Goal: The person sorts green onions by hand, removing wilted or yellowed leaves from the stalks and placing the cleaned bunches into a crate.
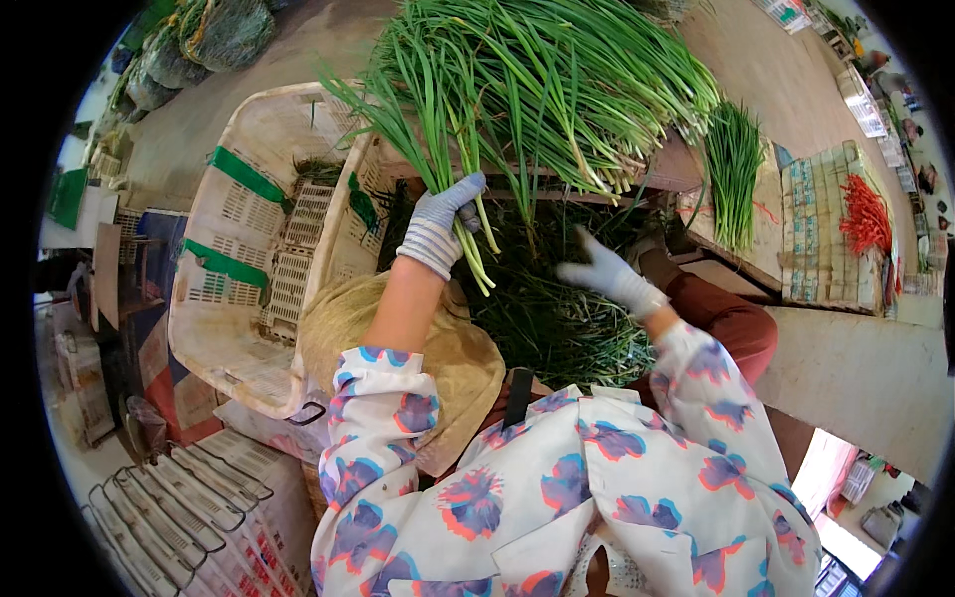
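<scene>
My left hand [445,216], in a striped knit glove, grips several long green stalks with pale stem ends, which look like garlic or Chinese chives [429,142]. Their leaves fan up and left, and the white ends point down towards me. My right hand [597,269], gloved too and blurred, has its fingers apart over a dark heap of leaf scraps [552,328] and holds nothing that I can see. Ahead of both hands lies a large pile of the same greens [552,82], stem ends towards the right. To its right, a separate bundle [733,175] rests on a board.
A worn white plastic crate [246,186] with green straps stands at my left. Stacked white crates [201,515] are at the lower left. Red ties [865,216] lie on a wrapped block [821,231] at the right, near a pale board [858,380]. Stuffed net sacks [224,33] stand upper left.
</scene>
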Available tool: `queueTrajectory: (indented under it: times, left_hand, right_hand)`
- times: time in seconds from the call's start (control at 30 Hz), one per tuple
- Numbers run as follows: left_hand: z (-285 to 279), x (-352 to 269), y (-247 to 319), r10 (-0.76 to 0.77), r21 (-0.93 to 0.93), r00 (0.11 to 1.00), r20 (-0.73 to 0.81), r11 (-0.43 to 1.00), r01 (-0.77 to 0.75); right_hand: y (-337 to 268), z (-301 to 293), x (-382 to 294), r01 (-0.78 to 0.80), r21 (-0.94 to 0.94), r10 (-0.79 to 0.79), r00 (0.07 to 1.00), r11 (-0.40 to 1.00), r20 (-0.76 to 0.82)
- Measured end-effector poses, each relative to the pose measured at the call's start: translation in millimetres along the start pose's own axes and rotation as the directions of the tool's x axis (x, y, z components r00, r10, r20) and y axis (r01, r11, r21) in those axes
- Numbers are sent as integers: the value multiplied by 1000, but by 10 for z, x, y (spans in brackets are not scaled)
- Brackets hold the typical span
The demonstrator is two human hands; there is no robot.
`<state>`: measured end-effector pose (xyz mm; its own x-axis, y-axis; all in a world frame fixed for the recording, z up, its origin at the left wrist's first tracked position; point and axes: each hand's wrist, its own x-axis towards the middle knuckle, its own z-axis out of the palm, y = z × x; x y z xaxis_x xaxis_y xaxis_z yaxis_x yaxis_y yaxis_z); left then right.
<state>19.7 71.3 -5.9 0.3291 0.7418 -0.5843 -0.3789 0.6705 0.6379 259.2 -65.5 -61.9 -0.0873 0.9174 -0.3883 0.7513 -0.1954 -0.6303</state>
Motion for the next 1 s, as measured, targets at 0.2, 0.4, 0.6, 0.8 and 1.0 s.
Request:
queueTrajectory:
  times: [0.2,0.4,0.6,0.8,1.0]
  left_hand:
    - [104,-142,-261,96,-12,989,-111,995,-98]
    - [-364,-1282,-1243,-92,71,925,-368,989,127]
    - [-200,-1913,-717,274,-182,922,-274,926,-330]
    - [203,-1800,-18,531,-230,828,-181,796,-561]
    - [296,-1547,641,623,-310,758,193,772,-555]
  right_hand:
    - [81,586,837,-96,827,78,995,555,63]
    - [-654,-286,-347,74,766,101,979,638,-179]
    - [-1177,-727,-809,390,708,-54,893,588,-447]
    - [-1265,-360,-504,499,54,-456,825,865,-334]
    - [-815,-581,-246,105,-429,-310,841,897,-444]
